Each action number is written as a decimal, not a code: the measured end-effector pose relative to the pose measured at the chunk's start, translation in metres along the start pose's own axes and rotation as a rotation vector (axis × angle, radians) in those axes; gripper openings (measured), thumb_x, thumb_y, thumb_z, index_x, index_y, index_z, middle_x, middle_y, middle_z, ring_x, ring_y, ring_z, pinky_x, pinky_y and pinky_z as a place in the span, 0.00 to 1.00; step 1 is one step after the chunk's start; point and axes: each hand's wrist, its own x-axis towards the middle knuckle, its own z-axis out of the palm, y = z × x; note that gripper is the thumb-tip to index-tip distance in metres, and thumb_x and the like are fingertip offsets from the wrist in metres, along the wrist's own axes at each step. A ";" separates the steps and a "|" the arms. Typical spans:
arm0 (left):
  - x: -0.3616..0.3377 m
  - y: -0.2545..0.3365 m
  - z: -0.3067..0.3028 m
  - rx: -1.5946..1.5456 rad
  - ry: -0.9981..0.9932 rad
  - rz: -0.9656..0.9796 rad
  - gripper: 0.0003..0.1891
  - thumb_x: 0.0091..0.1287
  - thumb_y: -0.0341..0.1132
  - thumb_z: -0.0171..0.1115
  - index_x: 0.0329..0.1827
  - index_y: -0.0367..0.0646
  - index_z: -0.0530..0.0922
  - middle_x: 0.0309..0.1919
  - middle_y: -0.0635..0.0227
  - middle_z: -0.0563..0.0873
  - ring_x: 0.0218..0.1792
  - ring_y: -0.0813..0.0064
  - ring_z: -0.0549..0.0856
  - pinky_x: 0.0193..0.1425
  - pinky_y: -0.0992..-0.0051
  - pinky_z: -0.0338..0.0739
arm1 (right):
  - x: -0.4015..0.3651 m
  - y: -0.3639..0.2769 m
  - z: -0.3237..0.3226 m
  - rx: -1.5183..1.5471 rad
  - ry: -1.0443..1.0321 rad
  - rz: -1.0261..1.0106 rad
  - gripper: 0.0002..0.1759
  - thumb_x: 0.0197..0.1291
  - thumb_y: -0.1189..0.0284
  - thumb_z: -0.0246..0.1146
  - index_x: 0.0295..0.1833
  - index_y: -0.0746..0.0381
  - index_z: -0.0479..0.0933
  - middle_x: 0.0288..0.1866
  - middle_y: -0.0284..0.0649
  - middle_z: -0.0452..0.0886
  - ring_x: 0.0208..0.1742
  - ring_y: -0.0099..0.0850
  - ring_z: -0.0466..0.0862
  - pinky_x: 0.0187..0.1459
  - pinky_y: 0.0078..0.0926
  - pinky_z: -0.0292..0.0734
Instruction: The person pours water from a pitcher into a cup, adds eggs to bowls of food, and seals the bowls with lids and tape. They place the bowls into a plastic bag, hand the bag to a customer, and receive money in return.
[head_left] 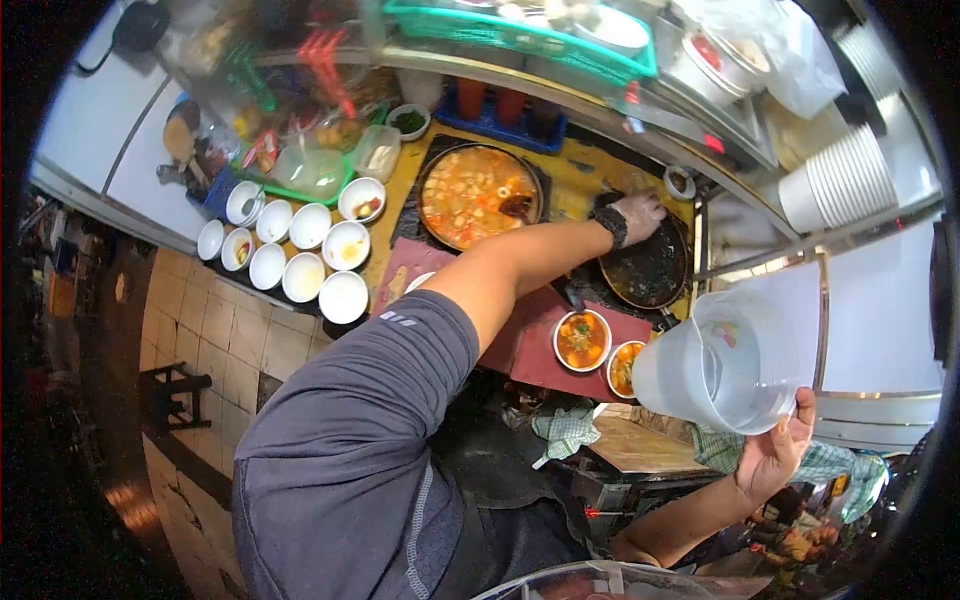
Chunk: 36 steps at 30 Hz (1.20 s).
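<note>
My left hand (640,215), in a thin clear glove with a dark band at the wrist, is over the far side of a dark pan (640,268). Its fingers are bent together; what they hold, if anything, is too small to make out. My bare right hand (778,448) grips the rim of a large clear plastic container (665,375), which is tilted on its side. Near its base are two white bowls of orange-red soup, one (582,341) on a red mat and another (624,368) partly covered by the container.
A wide pan of chunky orange stew (478,196) stands left of the dark pan. Several small white bowls (343,297) line the counter's left side. A metal shelf edge (560,95) overhangs the back, with stacked white bowls (840,185) at right. A small bowl (679,182) sits beside my left hand.
</note>
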 end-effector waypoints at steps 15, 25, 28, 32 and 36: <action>-0.393 0.006 -0.380 -0.201 0.181 -0.483 0.29 0.62 0.34 0.72 0.68 0.39 0.79 0.61 0.53 0.81 0.65 0.50 0.79 0.73 0.49 0.70 | 0.028 0.093 0.192 0.263 -0.346 0.239 0.34 0.68 0.82 0.66 0.78 0.69 0.64 0.71 0.55 0.78 0.70 0.47 0.82 0.71 0.52 0.80; -0.553 0.018 -0.431 -0.489 0.067 -0.762 0.41 0.55 0.41 0.86 0.73 0.46 0.78 0.63 0.54 0.82 0.63 0.51 0.83 0.70 0.57 0.78 | 0.059 0.171 0.299 0.042 -0.287 0.231 0.23 0.60 0.85 0.68 0.62 0.72 0.78 0.57 0.48 0.86 0.57 0.35 0.86 0.65 0.32 0.77; -0.567 0.014 -0.440 -0.499 0.060 -0.834 0.39 0.55 0.38 0.85 0.73 0.46 0.78 0.63 0.54 0.82 0.64 0.51 0.83 0.71 0.57 0.78 | 0.069 0.183 0.315 -0.018 -0.298 0.226 0.22 0.57 0.87 0.67 0.59 0.72 0.80 0.55 0.48 0.87 0.56 0.34 0.86 0.63 0.31 0.78; -0.571 0.007 -0.447 -0.518 0.046 -0.890 0.38 0.55 0.37 0.84 0.72 0.46 0.79 0.63 0.53 0.83 0.65 0.52 0.83 0.71 0.57 0.78 | 0.080 0.196 0.327 -0.115 -0.291 0.231 0.21 0.56 0.87 0.67 0.58 0.72 0.80 0.53 0.48 0.88 0.54 0.34 0.87 0.62 0.30 0.79; -0.575 0.002 -0.443 -0.510 0.049 -0.904 0.37 0.55 0.38 0.84 0.70 0.45 0.80 0.63 0.54 0.83 0.64 0.52 0.83 0.70 0.56 0.79 | 0.081 0.201 0.342 -0.178 -0.288 0.247 0.21 0.56 0.88 0.68 0.57 0.72 0.81 0.51 0.46 0.88 0.51 0.32 0.88 0.60 0.28 0.79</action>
